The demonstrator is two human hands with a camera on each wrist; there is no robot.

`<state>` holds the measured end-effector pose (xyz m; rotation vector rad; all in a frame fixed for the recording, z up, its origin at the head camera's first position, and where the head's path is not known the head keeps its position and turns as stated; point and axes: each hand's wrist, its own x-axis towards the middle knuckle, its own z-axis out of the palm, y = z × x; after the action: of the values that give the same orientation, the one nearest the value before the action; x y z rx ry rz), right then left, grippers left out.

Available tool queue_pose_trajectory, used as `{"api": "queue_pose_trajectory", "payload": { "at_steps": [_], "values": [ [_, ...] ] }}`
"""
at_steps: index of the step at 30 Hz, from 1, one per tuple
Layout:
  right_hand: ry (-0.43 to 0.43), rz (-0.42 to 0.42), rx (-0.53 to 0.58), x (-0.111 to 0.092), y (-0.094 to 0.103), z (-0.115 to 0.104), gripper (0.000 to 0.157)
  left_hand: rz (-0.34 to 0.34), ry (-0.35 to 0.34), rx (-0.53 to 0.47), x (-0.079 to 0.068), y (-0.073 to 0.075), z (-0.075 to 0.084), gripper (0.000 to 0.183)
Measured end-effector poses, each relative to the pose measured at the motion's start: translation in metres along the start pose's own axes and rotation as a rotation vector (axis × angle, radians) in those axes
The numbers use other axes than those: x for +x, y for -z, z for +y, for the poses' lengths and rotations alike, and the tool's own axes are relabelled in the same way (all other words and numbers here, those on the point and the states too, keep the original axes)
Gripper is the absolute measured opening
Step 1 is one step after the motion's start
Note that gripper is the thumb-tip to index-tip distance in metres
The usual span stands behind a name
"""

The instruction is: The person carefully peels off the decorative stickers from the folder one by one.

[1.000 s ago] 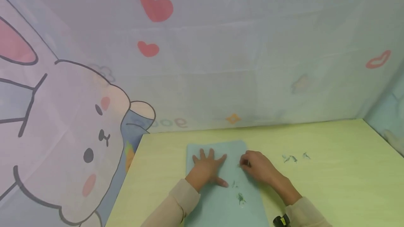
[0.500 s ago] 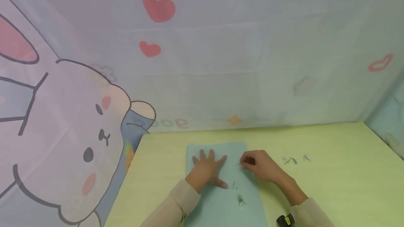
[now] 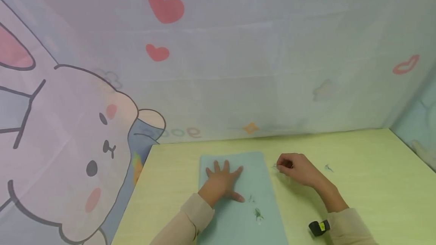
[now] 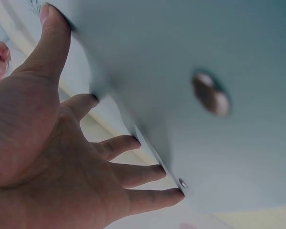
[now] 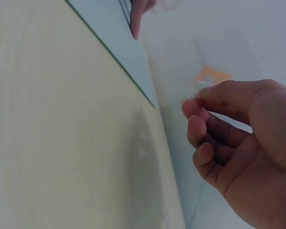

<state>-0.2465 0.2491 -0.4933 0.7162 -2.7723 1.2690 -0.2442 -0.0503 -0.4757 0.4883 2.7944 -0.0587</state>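
My left hand presses on a pale blue sheet with its fingers spread; the left wrist view shows the fingertips against the smooth surface. Just right of that sheet, above the table, my right hand pinches a tiny clear piece with a faint print between thumb and forefinger. It looks like a small sticker, too blurred to be sure. On the sheet lie a dark green leaf-like piece and a fainter one by the left thumb. Another small piece lies on the table, beyond the right hand.
The pale yellow table ends at a printed cloth backdrop with hearts and a rabbit. A black wrist device sits by the right sleeve. Two round, shiny spots show on the sheet in the left wrist view.
My right hand has moved from the sheet's right edge rightward and slightly away, carrying the small clear piece. Pieces seen there on the table are now hidden behind it. The left hand stays put.
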Motion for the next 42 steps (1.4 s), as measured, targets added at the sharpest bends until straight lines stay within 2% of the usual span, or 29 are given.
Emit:
{"api": "queue_pose_trajectory", "payload": {
  "at_steps": [7,14,29,34,42],
  "values": [
    [-0.071,0.009,-0.097,-0.007,0.015,0.015,0.007,-0.001,0.010,-0.013,-0.003,0.002,-0.001,0.110],
    [-0.123,0.037,-0.175,-0.013,0.022,0.023,0.008,0.002,0.009,0.005,-0.004,0.005,-0.001,0.110],
    [-0.198,0.079,-0.240,-0.021,0.014,0.040,0.010,-0.015,0.011,0.008,-0.001,-0.001,0.001,0.112],
    [-0.197,0.096,-0.270,-0.020,0.013,0.043,0.005,-0.008,0.008,0.017,0.001,-0.003,0.000,0.112],
    [-0.142,0.132,-0.305,-0.017,0.015,0.041,0.008,-0.007,0.011,0.013,0.002,-0.003,-0.001,0.111]
  ]
}}
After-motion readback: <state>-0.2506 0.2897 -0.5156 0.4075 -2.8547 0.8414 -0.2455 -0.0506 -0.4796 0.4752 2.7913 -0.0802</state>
